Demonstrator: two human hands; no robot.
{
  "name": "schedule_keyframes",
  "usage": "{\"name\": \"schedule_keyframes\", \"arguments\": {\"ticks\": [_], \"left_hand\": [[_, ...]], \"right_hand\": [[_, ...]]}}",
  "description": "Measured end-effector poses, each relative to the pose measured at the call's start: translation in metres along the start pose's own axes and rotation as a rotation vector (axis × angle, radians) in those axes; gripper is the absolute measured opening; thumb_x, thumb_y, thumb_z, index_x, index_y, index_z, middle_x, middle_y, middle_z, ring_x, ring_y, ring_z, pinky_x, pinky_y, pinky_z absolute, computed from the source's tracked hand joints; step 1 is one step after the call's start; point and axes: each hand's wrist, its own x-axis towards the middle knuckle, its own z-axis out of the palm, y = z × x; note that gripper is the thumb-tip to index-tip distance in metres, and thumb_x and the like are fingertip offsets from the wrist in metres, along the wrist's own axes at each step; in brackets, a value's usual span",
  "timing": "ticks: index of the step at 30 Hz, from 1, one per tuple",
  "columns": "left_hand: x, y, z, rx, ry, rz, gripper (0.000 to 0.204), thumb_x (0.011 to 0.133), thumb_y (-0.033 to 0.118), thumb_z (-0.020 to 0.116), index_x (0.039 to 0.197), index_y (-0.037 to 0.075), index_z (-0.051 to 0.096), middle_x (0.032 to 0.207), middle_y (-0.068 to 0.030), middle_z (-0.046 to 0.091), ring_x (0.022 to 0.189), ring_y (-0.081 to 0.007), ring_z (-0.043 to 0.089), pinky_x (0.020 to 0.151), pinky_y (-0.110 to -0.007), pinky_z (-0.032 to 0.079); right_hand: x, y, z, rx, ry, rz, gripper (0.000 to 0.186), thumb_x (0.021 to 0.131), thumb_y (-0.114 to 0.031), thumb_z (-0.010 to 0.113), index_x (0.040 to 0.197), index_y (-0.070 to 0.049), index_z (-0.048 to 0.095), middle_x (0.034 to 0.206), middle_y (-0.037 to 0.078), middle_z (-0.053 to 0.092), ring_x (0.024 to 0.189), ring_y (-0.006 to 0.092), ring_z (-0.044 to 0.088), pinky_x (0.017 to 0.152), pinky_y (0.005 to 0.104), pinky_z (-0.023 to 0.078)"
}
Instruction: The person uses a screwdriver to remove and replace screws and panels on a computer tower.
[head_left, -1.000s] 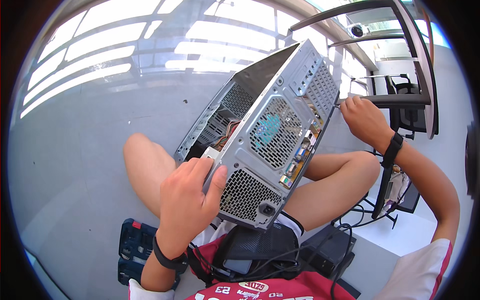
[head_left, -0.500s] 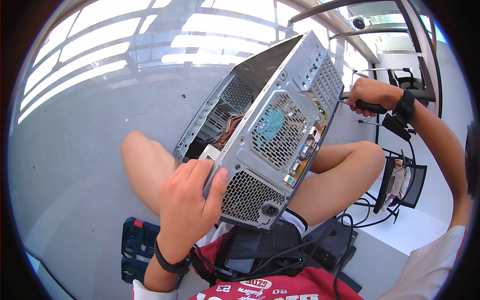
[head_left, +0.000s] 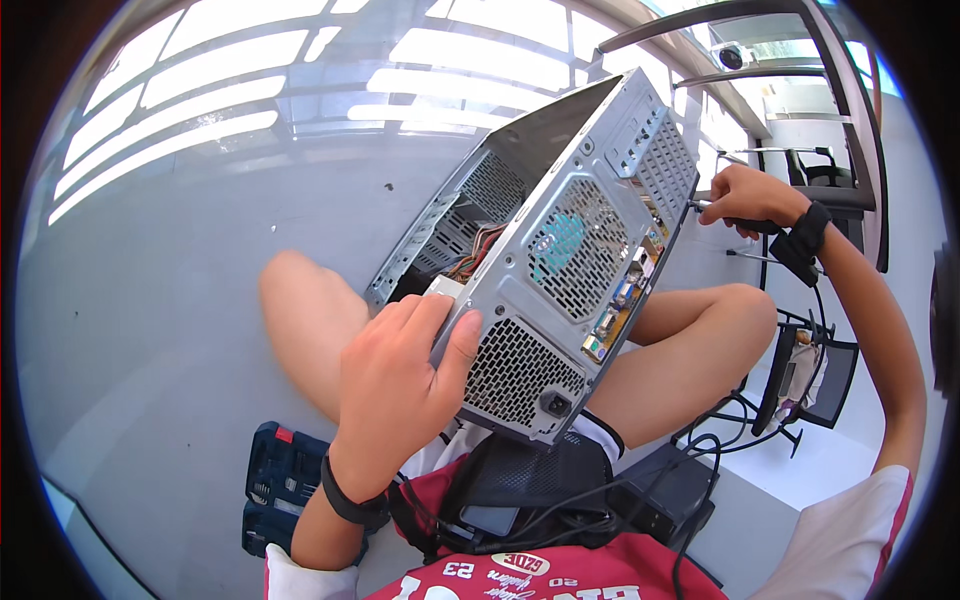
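Note:
A grey metal computer case (head_left: 510,292) rests tilted on my lap, its back panel with vent grilles facing up toward me. My left hand (head_left: 405,365) grips the near left corner, fingers over the edge and thumb on the panel. Past the case's right edge, my right hand (head_left: 750,193) is closed round the black handle of a screwdriver (head_left: 752,226). Its metal shaft points at that edge; the tip's exact contact is hard to see. Through the open side show coloured wires (head_left: 478,250). A blue-green fan (head_left: 558,243) is visible behind the round grille.
On the floor at lower left lies an open dark blue tool case (head_left: 285,470). A black mesh bag (head_left: 530,480) sits against my waist, with black cables (head_left: 700,470) beside it. Chairs (head_left: 810,385) and a dark metal frame (head_left: 868,130) stand on the right.
The whole view has shifted slightly, placing the case and left hand a little farther right. My right hand has turned at the wrist, still gripping the screwdriver at the case's edge.

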Motion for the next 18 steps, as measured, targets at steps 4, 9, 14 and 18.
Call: {"name": "schedule_keyframes", "arguments": {"ticks": [4,9,14,18], "left_hand": [[0.001,0.001,0.003,-0.005,0.002,-0.014,0.027,0.098,0.029,0.064,0.089,0.004,0.066,0.075,-0.0138,0.064,0.07,-0.0338,0.064,0.061,-0.045,0.049],[0.001,0.0,-0.001,0.013,-0.045,-0.04,0.032,0.1,0.031,0.063,0.095,0.0,0.069,0.077,-0.0175,0.066,0.072,-0.0367,0.065,0.065,-0.043,0.048],[-0.011,-0.01,-0.003,-0.071,-0.036,-0.051,0.031,0.098,0.03,0.066,0.098,-0.001,0.069,0.078,-0.0179,0.067,0.074,-0.0337,0.067,0.067,-0.04,0.05],[-0.025,-0.023,-0.012,-0.099,0.279,0.144,0.019,0.089,0.017,0.073,0.093,-0.001,0.066,0.08,-0.0144,0.066,0.072,-0.0275,0.064,0.067,-0.038,0.05]], "right_hand": [[-0.002,0.01,0.009,-0.095,0.233,-0.165,0.026,0.079,-0.011,0.077,0.084,0.004,0.057,0.068,0.007,0.062,0.046,0.0178,0.063,0.033,0.0301,0.043],[0.002,0.038,0.023,-0.591,0.606,-0.513,0.017,0.084,-0.011,0.073,0.087,0.003,0.063,0.084,0.018,0.064,0.085,0.0357,0.063,0.075,0.0464,0.049],[0.005,0.04,0.039,-0.706,0.73,-0.568,0.014,0.089,-0.009,0.068,0.088,0.003,0.062,0.088,0.017,0.063,0.09,0.0374,0.061,0.081,0.0488,0.048],[0.012,0.036,0.051,-0.862,0.749,-0.532,0.012,0.094,-0.008,0.061,0.09,0.004,0.061,0.089,0.017,0.062,0.09,0.037,0.062,0.082,0.0481,0.048]]}}
